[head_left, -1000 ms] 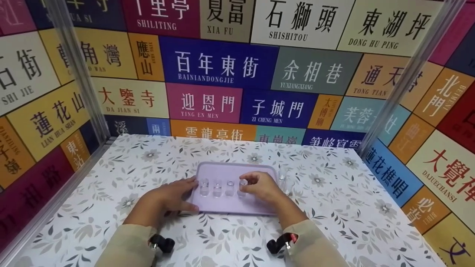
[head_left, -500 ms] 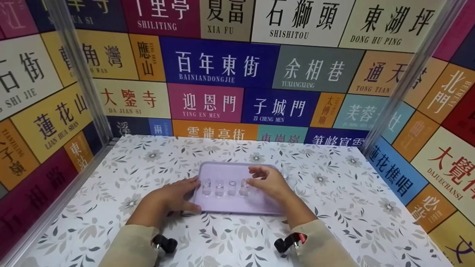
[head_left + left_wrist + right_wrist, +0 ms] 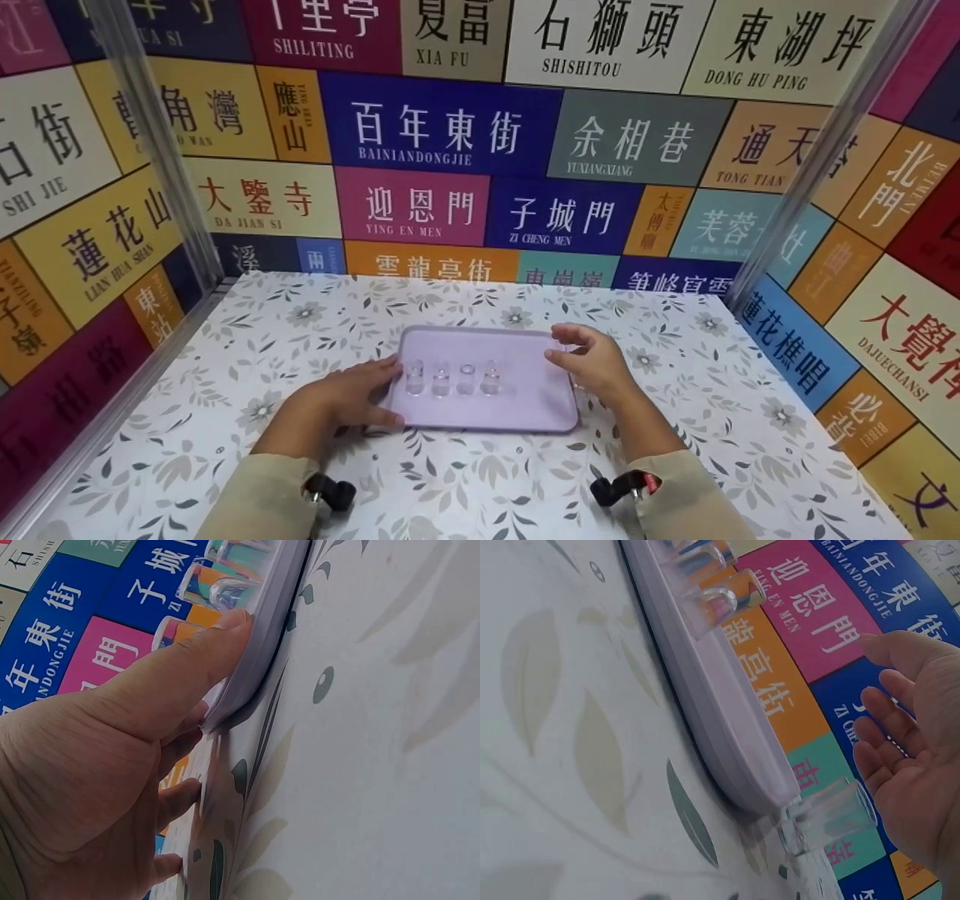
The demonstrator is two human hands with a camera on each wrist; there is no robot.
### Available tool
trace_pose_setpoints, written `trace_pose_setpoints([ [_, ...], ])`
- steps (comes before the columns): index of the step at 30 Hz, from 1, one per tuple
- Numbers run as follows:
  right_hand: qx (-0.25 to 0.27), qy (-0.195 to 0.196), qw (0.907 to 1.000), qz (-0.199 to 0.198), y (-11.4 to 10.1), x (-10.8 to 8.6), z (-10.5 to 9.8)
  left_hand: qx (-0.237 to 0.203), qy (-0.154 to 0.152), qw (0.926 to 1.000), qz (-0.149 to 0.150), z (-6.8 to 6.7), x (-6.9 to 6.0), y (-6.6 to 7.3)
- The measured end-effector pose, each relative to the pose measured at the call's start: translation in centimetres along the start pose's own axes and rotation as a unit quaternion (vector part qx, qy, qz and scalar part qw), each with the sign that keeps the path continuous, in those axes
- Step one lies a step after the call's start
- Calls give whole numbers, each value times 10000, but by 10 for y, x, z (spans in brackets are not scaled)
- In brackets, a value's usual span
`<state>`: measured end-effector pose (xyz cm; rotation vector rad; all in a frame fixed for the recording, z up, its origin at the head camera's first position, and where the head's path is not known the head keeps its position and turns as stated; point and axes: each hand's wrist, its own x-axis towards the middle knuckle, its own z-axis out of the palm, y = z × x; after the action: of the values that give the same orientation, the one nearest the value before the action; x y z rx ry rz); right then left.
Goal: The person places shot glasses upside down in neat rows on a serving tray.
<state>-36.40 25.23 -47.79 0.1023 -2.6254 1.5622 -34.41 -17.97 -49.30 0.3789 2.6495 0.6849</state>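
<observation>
Glasses (image 3: 441, 384) — 4 stand on a lilac tray (image 3: 525, 412).

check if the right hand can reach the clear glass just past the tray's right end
Likely yes: the right hand looks empty and is close to the glass, with nothing visibly between them in the right wrist view.

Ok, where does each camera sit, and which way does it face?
Head: on the head, faces forward and down at tray and table; both sleeves, left hand and right hand show.
Left wrist: on that wrist, faces the tray's left end; left hand shows.
Right wrist: on that wrist, faces the tray's other end and a glass beside it; right hand shows.
Shared by both wrist views: tray and sign wall.
</observation>
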Motion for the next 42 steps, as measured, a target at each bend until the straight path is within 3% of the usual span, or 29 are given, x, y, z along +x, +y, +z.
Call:
trace_pose_setpoints([
  [9, -261, 134, 9993, 228, 20, -7, -29, 92, 31, 9999, 79, -1, -4, 4],
  [25, -170, 227, 9990, 342, 29, -6, -48, 55, 22, 9999, 90, -1, -3, 2],
  [32, -191, 74, 9993, 319, 47, -8, -56, 92, 15, 9999, 131, -2, -3, 2],
  [42, -204, -386, 9979, 472, 65, -7, -48, 138, -26, 9999, 22, -1, 0, 1],
])
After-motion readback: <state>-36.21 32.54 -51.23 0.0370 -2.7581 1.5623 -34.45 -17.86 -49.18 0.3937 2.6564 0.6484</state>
